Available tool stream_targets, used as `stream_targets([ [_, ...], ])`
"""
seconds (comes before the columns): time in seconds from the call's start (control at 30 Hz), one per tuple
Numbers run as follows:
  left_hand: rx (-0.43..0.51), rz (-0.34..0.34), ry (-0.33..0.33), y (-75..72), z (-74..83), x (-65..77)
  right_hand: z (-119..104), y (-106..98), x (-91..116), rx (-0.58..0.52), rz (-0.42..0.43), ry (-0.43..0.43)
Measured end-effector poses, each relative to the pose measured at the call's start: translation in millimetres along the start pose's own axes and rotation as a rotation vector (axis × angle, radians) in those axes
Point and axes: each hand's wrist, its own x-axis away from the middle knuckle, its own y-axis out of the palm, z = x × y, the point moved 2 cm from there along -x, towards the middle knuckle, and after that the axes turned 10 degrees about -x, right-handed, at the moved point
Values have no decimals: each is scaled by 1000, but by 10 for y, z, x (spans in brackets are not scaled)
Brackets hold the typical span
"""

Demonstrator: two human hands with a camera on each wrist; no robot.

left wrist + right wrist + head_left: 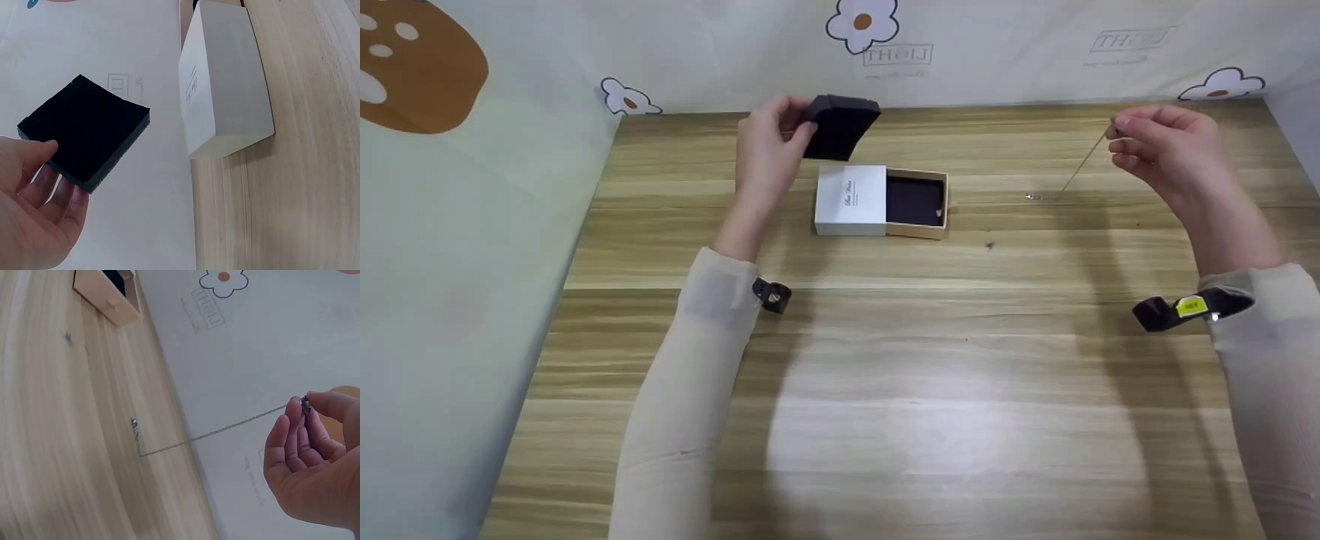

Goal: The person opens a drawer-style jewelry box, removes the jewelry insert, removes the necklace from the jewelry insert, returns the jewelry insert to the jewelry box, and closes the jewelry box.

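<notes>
My left hand (771, 150) pinches a black foam pad (844, 124) by its edge, above and behind a small white gift box. The left wrist view shows the pad (84, 132) as a square with a dark flat face, thumb on top and fingers beneath. Between thumb and fingertips, my right hand (1174, 150) holds one end of a thin silver chain (1084, 166). The chain slants down to the table, where its silvery lower end (135, 430) lies. The gift box (851, 201) has its drawer (946, 206) slid partly out to the right, with black lining inside.
A tiny dark bit (989, 245) lies on the wooden table (885, 315) in front of the drawer. Behind the table hangs a pale cloth (735, 52) printed with flowers. Each wrist wears a black camera strap.
</notes>
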Motion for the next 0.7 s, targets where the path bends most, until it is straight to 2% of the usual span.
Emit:
stream_targets([
  [0.2, 18, -9, -1, 11, 6, 7, 30, -169, -11, 46, 26, 45],
  [0.7, 74, -12, 8, 47, -26, -4, 157, -481, -56, 317, 42, 161],
])
